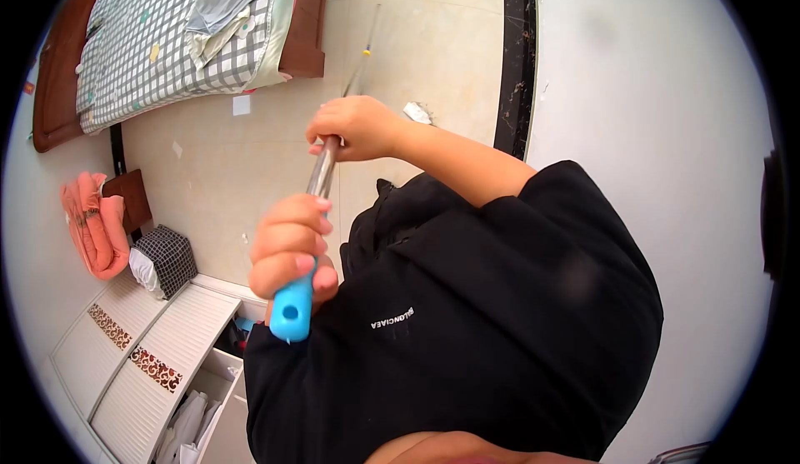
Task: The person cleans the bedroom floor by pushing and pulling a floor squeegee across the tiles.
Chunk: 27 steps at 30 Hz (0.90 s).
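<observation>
A long metal pole (pixel 323 172) with a light blue plastic handle (pixel 292 307) runs from close to my chest out over the floor. My left hand (pixel 292 247) is wrapped round the pole at the blue handle, whose holed end sticks out below the fingers. Farther along, my right hand (pixel 358 127) grips the bare metal shaft, fingers curled over it. Beyond it the pole thins past a yellow collar (pixel 367 52). The far end is blurred, and I cannot tell what is fixed to it.
A bed (pixel 167 56) with a checked cover stands at upper left. A crumpled white thing (pixel 417 113) and a pale square (pixel 242 105) lie on the tiled floor. At lower left are a checked box (pixel 167 257), an orange bundle (pixel 107 222) and an open drawer (pixel 218 370). A wall (pixel 633 147) rises at right.
</observation>
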### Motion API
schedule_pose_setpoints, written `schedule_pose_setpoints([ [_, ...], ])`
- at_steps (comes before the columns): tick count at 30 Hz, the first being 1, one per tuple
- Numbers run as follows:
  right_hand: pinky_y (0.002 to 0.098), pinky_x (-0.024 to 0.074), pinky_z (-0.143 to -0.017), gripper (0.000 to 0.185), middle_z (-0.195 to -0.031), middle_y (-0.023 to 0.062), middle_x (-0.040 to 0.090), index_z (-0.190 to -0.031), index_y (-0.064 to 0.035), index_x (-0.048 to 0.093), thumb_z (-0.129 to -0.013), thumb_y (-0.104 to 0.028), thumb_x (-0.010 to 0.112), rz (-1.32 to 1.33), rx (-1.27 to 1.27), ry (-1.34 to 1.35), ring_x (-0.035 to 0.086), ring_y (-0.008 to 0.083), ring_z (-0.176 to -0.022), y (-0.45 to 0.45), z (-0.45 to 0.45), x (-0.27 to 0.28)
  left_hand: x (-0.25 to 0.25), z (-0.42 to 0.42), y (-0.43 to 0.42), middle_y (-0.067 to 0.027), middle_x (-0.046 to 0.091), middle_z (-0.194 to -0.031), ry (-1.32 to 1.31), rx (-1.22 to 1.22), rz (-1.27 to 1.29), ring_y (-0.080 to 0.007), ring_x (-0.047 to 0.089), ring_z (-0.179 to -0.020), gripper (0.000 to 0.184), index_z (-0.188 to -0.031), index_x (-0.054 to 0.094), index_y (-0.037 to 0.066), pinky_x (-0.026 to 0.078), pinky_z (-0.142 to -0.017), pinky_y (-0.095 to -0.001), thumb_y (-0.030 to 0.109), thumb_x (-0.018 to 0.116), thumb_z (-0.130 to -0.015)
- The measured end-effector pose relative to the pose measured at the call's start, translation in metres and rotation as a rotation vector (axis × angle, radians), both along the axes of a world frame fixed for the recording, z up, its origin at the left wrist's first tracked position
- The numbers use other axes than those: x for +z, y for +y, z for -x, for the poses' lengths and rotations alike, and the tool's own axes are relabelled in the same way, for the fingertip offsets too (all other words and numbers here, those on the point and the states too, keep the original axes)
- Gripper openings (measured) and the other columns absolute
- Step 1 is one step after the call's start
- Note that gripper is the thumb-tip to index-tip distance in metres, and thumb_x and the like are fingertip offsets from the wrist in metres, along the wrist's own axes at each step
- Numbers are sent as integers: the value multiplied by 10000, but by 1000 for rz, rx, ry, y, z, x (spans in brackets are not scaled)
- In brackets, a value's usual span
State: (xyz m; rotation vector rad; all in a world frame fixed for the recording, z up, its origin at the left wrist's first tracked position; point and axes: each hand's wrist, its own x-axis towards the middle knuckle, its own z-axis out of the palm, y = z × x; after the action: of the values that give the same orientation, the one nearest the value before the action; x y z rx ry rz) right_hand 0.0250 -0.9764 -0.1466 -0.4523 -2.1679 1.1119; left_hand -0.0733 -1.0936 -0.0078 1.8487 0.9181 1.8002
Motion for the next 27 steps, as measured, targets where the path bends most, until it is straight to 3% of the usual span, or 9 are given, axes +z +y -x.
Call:
schedule_pose_setpoints([
  [2,399,529,-886,196,-712,-27,575,-908,-185,613,-756,-131,724,63,47,32,607,208,-726,22,4,-13,-9,-3,16,-98,530,-835,103,162,41,-244,575,-707,356,-985,430,82,567,-747,-463,330,677,-920],
  [3,448,446,-1052,246,-747,-24,593,-949,-192,601,-746,-125,724,63,78,-25,614,223,-763,34,7,-21,-17,2,23,-117,547,-901,143,157,69,-269,609,-805,352,-1049,439,83,564,-839,-504,321,668,-929],
  [4,448,446,-1052,246,-747,-24,593,-949,-192,601,-746,-125,724,66,90,-19,614,223,-763,46,12,-29,-25,3,32,-117,547,-901,149,169,72,-269,609,-805,352,-1049,439,83,564,-839,-504,321,668,-929],
  [6,411,495,-688,191,-796,8,637,-929,-196,613,-777,-225,725,-73,98,-65,618,245,-827,68,22,-43,-39,4,47,-131,569,-943,147,283,98,-284,628,-877,343,-1107,452,84,544,-894,-525,297,661,-937],
  [15,401,512,-724,262,-893,9,634,-992,-189,588,-776,-155,733,-38,387,-302,620,252,-919,117,15,-45,-58,-14,71,-147,601,-1009,94,307,197,-338,642,-1012,295,-1134,462,83,458,-1002,-582,206,653,-946],
  [19,404,512,-728,237,-895,12,642,-992,-193,586,-796,-166,716,-69,312,-256,629,255,-907,152,-5,-67,-65,-28,95,-154,624,-1081,182,247,273,-382,613,-1126,264,-1137,480,78,433,-1029,-555,163,646,-949],
  [20,414,507,-717,216,-893,15,647,-993,-195,585,-814,-172,702,-81,251,-225,635,256,-894,162,-12,-77,-74,-35,102,-140,664,-1044,93,253,331,-393,615,-1150,321,-1111,527,89,425,-1030,-550,100,737,-869],
  [24,394,510,-711,227,-889,15,644,-997,-181,590,-805,-133,701,-46,125,-189,636,249,-885,189,-48,-106,-91,-64,139,-119,681,-1058,203,118,367,-380,598,-1191,366,-1078,547,90,433,-1038,-523,-22,754,-798],
  [27,290,479,-685,227,-842,-12,596,-1044,-156,625,-846,-48,604,184,25,-200,572,175,-783,187,-77,-105,-91,-84,158,-112,678,-1051,293,22,371,-373,586,-1211,349,-1065,549,84,424,-1048,-521,-28,744,-798],
])
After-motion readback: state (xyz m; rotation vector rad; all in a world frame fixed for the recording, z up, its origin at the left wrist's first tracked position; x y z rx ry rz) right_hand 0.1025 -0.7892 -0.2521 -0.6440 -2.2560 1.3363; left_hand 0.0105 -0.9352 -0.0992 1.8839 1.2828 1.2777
